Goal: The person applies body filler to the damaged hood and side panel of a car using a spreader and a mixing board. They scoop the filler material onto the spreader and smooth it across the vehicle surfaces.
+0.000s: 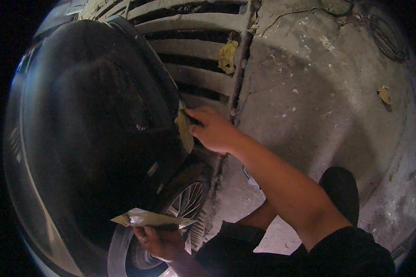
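My right hand (212, 129) is closed in a pinch at the edge of a dark car body (92, 101). A thin dark flat tool (195, 121) shows between its thumb and fingers; most of it is hidden. Right beside the fingertips, a yellowish patch of filler (184, 131) covers the car's edge above the wheel. Lower down, my left hand (159, 242) grips a flat, pale, pointed plate (148, 218) from below. The plate's top looks smeared and catches the light. It is held level in front of the spoked wheel (189, 201).
A slatted concrete drain cover (189, 48) runs beyond the car, with a yellow crumpled leaf or scrap (227, 56) on it. Rough concrete ground (300, 101) lies to the right, with a dry leaf (384, 95) and a dark coil (388, 37). My dark shoe (339, 184) stands on it.
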`<action>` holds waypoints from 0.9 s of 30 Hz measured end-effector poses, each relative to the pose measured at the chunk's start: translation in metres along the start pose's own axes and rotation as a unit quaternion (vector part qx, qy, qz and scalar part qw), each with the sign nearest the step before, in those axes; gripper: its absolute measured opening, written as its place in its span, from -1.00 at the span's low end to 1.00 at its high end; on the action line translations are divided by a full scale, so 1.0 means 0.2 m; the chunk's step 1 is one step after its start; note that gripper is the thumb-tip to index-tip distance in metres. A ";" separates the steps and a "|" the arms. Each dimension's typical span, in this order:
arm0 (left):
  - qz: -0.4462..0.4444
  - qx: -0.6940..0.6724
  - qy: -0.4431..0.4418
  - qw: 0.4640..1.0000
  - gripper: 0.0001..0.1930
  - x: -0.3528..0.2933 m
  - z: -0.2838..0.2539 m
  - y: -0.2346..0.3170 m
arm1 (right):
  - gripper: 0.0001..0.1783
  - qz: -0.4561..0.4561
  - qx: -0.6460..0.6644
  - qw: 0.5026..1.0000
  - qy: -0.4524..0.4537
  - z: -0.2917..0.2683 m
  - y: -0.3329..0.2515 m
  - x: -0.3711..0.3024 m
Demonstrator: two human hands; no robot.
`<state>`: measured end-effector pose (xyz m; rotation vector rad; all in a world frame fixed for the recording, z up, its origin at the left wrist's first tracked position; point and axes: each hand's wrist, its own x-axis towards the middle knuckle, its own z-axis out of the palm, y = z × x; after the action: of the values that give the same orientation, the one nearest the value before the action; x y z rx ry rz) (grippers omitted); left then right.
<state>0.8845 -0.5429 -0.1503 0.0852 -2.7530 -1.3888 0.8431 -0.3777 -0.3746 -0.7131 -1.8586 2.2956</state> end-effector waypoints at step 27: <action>0.034 0.037 -0.033 0.998 -0.49 0.06 -0.19 -0.18 | -0.32 -0.206 -0.171 0.963 0.034 -0.05 0.14 0.02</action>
<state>0.8760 -0.5957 -0.1572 -0.0507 -2.8332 -1.2956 0.8501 -0.3738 -0.4036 -0.3782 -2.1512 1.7015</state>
